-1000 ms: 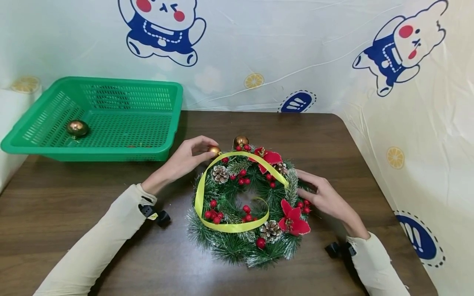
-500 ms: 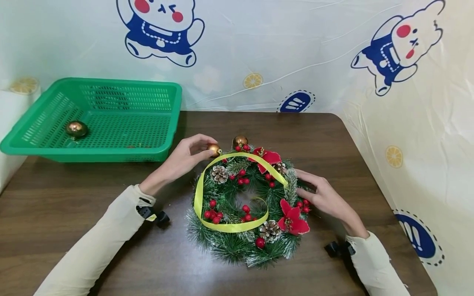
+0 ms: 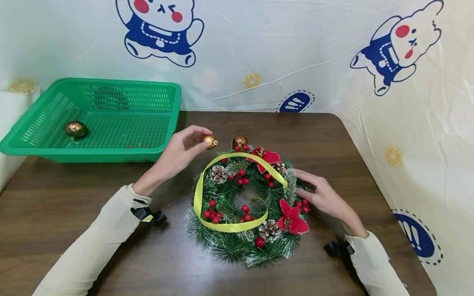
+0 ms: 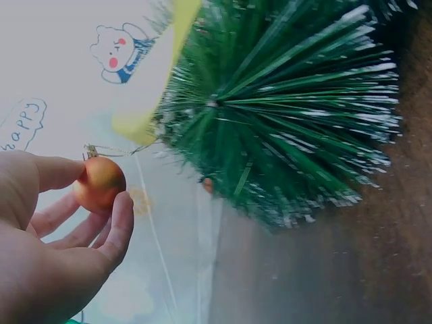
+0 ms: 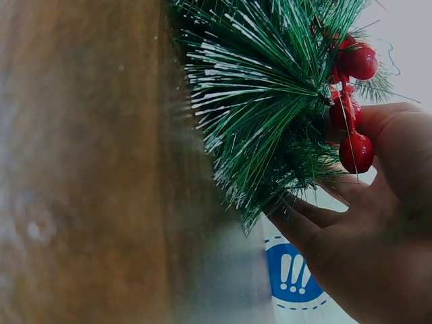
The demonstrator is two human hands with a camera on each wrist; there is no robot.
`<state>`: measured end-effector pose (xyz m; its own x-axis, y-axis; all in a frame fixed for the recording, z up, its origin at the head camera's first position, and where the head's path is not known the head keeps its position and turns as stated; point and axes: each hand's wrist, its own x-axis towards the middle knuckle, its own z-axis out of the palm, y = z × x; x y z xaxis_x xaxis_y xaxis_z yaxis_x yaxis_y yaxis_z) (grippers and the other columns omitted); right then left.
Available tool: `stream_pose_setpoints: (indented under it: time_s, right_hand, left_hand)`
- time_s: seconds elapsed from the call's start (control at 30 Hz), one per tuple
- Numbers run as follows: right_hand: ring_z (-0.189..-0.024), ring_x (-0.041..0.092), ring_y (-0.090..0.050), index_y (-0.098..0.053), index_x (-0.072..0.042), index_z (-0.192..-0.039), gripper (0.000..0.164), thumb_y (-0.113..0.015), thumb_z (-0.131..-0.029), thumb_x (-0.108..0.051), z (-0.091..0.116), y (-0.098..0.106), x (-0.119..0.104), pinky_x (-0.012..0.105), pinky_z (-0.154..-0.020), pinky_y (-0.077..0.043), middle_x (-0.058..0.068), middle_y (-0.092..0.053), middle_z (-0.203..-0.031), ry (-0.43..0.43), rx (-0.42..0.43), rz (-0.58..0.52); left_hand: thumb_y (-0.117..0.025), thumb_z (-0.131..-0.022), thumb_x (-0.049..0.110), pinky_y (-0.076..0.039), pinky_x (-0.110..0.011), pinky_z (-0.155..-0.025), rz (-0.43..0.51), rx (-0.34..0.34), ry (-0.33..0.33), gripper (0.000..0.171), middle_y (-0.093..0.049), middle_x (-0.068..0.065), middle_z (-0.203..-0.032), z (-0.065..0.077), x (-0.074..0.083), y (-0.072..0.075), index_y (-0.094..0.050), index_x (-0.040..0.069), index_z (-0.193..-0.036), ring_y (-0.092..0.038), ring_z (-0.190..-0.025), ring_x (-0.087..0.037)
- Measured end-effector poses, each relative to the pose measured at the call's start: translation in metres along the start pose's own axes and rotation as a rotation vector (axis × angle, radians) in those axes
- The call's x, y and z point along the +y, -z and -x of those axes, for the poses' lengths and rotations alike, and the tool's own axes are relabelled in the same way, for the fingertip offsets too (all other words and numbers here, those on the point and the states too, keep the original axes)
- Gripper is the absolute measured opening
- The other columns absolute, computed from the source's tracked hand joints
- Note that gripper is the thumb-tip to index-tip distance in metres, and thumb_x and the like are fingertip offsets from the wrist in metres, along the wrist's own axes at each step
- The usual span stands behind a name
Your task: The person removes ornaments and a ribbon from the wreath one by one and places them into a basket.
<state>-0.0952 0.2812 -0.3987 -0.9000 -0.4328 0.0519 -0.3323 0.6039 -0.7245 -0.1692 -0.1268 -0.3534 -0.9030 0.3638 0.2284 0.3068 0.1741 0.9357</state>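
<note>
My left hand pinches a small gold Christmas ball between thumb and fingers, above the table behind the wreath's left side. In the left wrist view a thin gold string runs from the cap of the ball toward the wreath. The green Christmas wreath lies flat, with red poinsettias, berries and pinecones on it. A yellow ribbon loops over its top. My right hand grips the wreath's right edge, its fingertips partly hidden in the needles. Beside it hang red berries.
A green basket stands at the back left with a bronze ball inside. Another bronze ball sits at the wreath's far edge. Behind the brown table hangs a printed cloth.
My left hand has lifted the gold ball away from the wreath's edge, up and a little left. My right hand stays on the wreath, which has not moved.
</note>
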Motion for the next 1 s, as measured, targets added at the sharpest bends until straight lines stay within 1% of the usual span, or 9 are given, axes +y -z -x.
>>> stream_pose_setpoints:
  time_s: [0.1, 0.23, 0.33, 0.5, 0.57, 0.7, 0.87, 1.0]
  right_hand:
    - [-0.139, 0.025, -0.044, -0.052, -0.015, -0.146, 0.054, -0.067, -0.095, -0.01, 0.0, 0.0, 0.0, 0.052, -0.111, -0.036, 0.004, -0.05, -0.149, 0.0, -0.001, -0.004]
    - [-0.139, 0.025, -0.044, -0.052, -0.015, -0.146, 0.054, -0.067, -0.095, -0.009, 0.0, 0.0, 0.0, 0.054, -0.111, -0.036, 0.004, -0.049, -0.149, 0.003, -0.005, -0.009]
    - [-0.138, 0.023, -0.044, -0.052, -0.016, -0.146, 0.054, -0.066, -0.095, -0.009, 0.0, -0.001, 0.0, 0.047, -0.112, -0.036, 0.003, -0.049, -0.149, 0.007, -0.009, -0.013]
    - [-0.139, 0.022, -0.043, -0.052, -0.017, -0.146, 0.053, -0.066, -0.095, -0.01, 0.0, -0.001, 0.0, 0.025, -0.111, -0.033, 0.003, -0.049, -0.15, 0.012, -0.01, -0.018]
    - [-0.139, 0.022, -0.043, -0.052, -0.017, -0.146, 0.053, -0.066, -0.096, -0.01, 0.0, -0.001, 0.001, 0.02, -0.11, -0.031, 0.002, -0.049, -0.15, 0.012, -0.009, -0.02]
    - [-0.139, 0.021, -0.042, -0.052, -0.018, -0.146, 0.052, -0.066, -0.096, -0.011, 0.001, -0.001, 0.001, 0.017, -0.109, -0.03, 0.001, -0.049, -0.15, 0.007, -0.007, -0.018]
    - [-0.139, 0.022, -0.043, -0.052, -0.015, -0.146, 0.052, -0.066, -0.095, -0.01, 0.001, -0.001, 0.0, 0.017, -0.109, -0.03, 0.003, -0.049, -0.15, 0.006, 0.001, -0.007]
    - [-0.139, 0.023, -0.043, -0.053, -0.014, -0.145, 0.052, -0.066, -0.095, -0.009, 0.001, -0.001, -0.001, 0.017, -0.109, -0.03, 0.004, -0.05, -0.149, 0.005, 0.004, -0.005]
  left_hand:
    - [-0.065, -0.097, 0.013, -0.056, -0.03, -0.088, 0.005, 0.022, -0.011, 0.031, -0.063, -0.011, -0.12, 0.001, 0.005, 0.003, -0.06, 0.004, -0.126, -0.065, -0.104, -0.022]
    - [-0.065, -0.098, 0.012, -0.055, -0.026, -0.088, -0.016, 0.044, -0.029, 0.03, -0.063, -0.011, -0.12, 0.001, 0.01, 0.007, -0.06, 0.004, -0.127, -0.064, -0.105, -0.022]
    - [-0.064, -0.098, 0.011, -0.054, -0.023, -0.089, -0.025, 0.058, -0.042, 0.031, -0.063, -0.011, -0.121, 0.002, 0.013, 0.011, -0.059, 0.003, -0.127, -0.063, -0.106, -0.021]
    - [-0.064, -0.098, 0.011, -0.052, -0.021, -0.091, -0.039, 0.081, -0.068, 0.031, -0.062, -0.011, -0.122, 0.003, 0.019, 0.018, -0.059, 0.002, -0.128, -0.06, -0.109, -0.019]
    - [-0.064, -0.098, 0.01, -0.053, -0.022, -0.091, -0.035, 0.09, -0.081, 0.031, -0.062, -0.011, -0.122, 0.002, 0.022, 0.02, -0.059, 0.002, -0.128, -0.06, -0.11, -0.019]
    - [-0.064, -0.098, 0.01, -0.053, -0.022, -0.091, -0.048, 0.116, -0.096, 0.031, -0.062, -0.009, -0.122, 0.002, 0.026, 0.025, -0.059, 0.002, -0.127, -0.061, -0.109, -0.019]
    - [-0.064, -0.098, 0.01, -0.052, -0.02, -0.089, -0.068, 0.147, -0.107, 0.031, -0.061, -0.009, -0.122, 0.002, 0.03, 0.032, -0.06, 0.003, -0.128, -0.059, -0.107, -0.019]
    - [-0.064, -0.098, 0.009, -0.053, -0.02, -0.089, -0.076, 0.162, -0.113, 0.031, -0.06, -0.009, -0.124, 0.003, 0.033, 0.036, -0.06, 0.002, -0.128, -0.059, -0.108, -0.019]
